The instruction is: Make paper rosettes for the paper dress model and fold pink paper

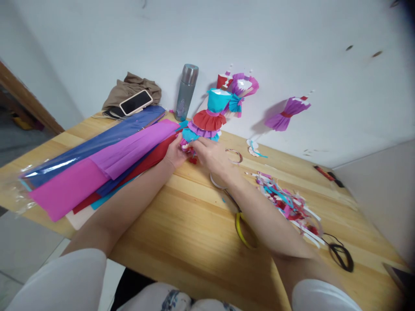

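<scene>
Both of my hands are at the lower hem of a small tiered paper dress [210, 119], with a blue top and red, purple and blue ruffles. My left hand [177, 152] pinches the hem from the left side. On the right, my right hand [209, 151] has its fingers bent over the same hem, partly hiding it. Red and pink bits of paper show below the fingers. Behind stand other small paper dresses, one pink and purple [245, 84] and a purple one [287, 114] farther right, by the wall.
Folded coloured paper [139, 151] lies at left beside a blue plastic-wrapped pack [97, 140]. Beyond are a phone [136, 103], a brown cloth [129, 88] and a grey bottle [187, 93]. At right are yellow-handled scissors [240, 231], a tape roll [234, 156], paper scraps [288, 201] and a black cord [341, 257].
</scene>
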`<state>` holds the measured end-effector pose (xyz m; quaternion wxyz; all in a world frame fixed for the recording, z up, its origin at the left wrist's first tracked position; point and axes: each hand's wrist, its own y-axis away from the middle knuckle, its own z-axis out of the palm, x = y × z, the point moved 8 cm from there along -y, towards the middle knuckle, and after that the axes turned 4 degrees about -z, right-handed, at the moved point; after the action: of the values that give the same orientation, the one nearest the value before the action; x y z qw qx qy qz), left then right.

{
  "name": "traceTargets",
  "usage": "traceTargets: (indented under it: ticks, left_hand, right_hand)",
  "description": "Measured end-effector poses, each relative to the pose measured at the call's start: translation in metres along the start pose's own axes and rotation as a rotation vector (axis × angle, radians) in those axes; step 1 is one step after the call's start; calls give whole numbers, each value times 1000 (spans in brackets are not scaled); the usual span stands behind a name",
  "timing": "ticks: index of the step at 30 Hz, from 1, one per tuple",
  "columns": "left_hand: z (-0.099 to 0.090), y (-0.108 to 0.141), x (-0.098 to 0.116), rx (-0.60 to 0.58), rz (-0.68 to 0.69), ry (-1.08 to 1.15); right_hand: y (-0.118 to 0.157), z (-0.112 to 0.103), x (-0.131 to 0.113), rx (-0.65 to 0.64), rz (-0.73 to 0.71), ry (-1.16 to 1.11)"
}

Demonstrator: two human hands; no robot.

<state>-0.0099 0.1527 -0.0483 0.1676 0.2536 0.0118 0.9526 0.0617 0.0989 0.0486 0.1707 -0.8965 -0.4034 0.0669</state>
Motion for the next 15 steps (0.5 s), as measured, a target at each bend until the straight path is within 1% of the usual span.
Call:
traceTargets:
  ticks: [2, 3, 8, 12, 15]
  left_hand:
    - [2, 1, 0, -12, -3, 12]
    - [2, 1, 0, -14, -3, 18]
    - [-3, -4, -1, 4, -2, -3]
    - [-9, -6, -4, 68, -23, -26]
    - [-5, -4, -4, 33, -34, -8]
  right_hand:
    - [2, 3, -4, -22, -59, -23]
    - [3, 3, -3, -17, -51, -49]
    - [-2, -4, 19, 91, 156, -163]
    - [-9, -10, 24, 121, 212, -164]
    - [-13, -11, 25, 127, 258, -139]
